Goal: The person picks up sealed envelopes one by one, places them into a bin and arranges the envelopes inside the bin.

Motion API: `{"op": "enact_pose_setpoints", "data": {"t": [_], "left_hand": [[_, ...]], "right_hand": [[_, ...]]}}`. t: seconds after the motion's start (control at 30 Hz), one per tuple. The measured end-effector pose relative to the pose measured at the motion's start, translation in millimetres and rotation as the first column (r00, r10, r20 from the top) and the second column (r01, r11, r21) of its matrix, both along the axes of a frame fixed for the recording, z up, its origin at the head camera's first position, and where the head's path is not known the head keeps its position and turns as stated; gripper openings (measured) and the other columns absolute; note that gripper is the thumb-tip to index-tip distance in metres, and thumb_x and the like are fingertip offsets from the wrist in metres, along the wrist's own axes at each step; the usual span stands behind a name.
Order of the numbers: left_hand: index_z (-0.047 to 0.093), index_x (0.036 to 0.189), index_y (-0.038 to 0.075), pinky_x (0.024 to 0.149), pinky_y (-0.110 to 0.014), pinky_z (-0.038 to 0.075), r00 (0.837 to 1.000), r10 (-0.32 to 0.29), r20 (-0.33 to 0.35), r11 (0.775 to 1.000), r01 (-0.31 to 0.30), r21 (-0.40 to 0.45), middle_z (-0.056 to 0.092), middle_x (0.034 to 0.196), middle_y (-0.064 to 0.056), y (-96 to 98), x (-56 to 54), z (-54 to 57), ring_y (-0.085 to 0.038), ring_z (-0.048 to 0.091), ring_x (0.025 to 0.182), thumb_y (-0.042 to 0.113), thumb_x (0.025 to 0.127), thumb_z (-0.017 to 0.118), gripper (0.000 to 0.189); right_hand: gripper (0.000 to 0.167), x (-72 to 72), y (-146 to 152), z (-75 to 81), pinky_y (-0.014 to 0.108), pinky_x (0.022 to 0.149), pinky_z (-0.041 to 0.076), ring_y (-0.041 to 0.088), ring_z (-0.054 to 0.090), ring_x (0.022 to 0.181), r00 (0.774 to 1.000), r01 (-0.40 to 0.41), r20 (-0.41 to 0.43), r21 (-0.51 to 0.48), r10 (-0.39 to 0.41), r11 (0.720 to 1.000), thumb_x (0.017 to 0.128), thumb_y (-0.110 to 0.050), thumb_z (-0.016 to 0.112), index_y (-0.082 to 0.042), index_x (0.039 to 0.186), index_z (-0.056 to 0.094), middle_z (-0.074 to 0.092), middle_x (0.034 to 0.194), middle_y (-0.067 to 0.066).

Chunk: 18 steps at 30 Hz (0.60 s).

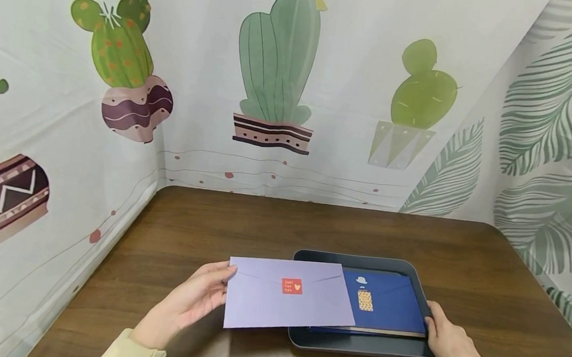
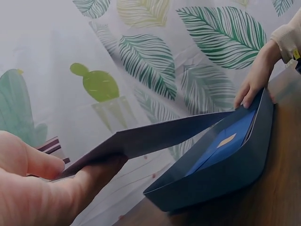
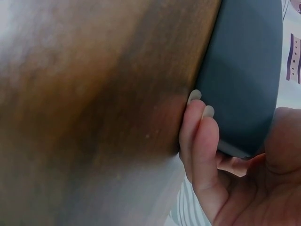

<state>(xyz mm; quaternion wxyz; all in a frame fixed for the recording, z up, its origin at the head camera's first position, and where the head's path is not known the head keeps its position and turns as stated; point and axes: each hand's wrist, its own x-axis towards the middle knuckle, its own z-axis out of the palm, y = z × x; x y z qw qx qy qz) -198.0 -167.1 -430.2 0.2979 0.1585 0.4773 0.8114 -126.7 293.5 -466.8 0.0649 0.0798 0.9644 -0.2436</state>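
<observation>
A lavender envelope [image 1: 257,304] with a square red "just for you" sticker [image 1: 292,286] is pinched at its left edge by my left hand [image 1: 190,302]. Its right part overlaps a blue envelope [image 1: 399,305] in a dark grey tray [image 1: 359,347]. In the left wrist view the lavender envelope [image 2: 150,138] is tilted, its left end raised above the tray wall [image 2: 216,181]. My right hand [image 1: 456,342] grips the tray's right end. The right wrist view shows its fingers [image 3: 205,146] curled at the tray's outer wall [image 3: 240,70].
A brown wooden table [image 1: 203,222] carries the tray. More envelope edges show beneath the blue one, their number unclear. Behind and to both sides of the table hangs a white cloth [image 1: 198,84] printed with cacti and leaves.
</observation>
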Motion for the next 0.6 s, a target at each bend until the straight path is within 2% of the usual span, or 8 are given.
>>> {"op": "enact_pose_setpoints", "data": {"t": [0.2,0.47,0.6], "left_hand": [[0.059,0.106,0.011,0.079,-0.021,0.056,1.000,-0.007,0.022,1.000,0.007,0.011,0.066,0.094,0.004,13.3,-1.7,-1.6,-0.006,0.063,0.086,0.008,0.105,0.036,0.023],[0.056,0.106,0.010,0.079,-0.021,0.056,0.998,-0.002,0.058,1.000,0.000,0.025,0.066,0.093,0.004,34.6,-0.6,-4.3,-0.005,0.064,0.085,0.008,0.104,0.038,0.018],[0.056,0.108,0.010,0.081,-0.020,0.055,0.998,-0.003,0.068,1.000,0.001,0.028,0.065,0.095,0.004,42.5,0.1,-5.8,-0.006,0.063,0.087,0.008,0.104,0.038,0.018]], "right_hand": [[0.033,0.4,0.1,0.6,0.039,0.056,0.048,0.009,0.060,0.042,1.000,0.003,0.004,-0.001,-0.003,1.000,0.102,-0.014,0.037,-0.006,0.134,0.034,0.066,0.071,0.005],[0.034,-0.1,0.3,0.1,0.040,0.057,0.048,0.009,0.059,0.042,1.000,-0.001,0.006,0.002,0.001,1.000,0.102,-0.014,0.037,-0.005,0.135,0.033,0.065,0.069,0.004],[0.034,-0.8,0.4,0.1,0.039,0.056,0.048,0.009,0.060,0.042,1.000,-0.007,0.012,-0.004,0.007,1.000,0.102,-0.013,0.036,-0.005,0.135,0.033,0.066,0.073,0.008]]}}
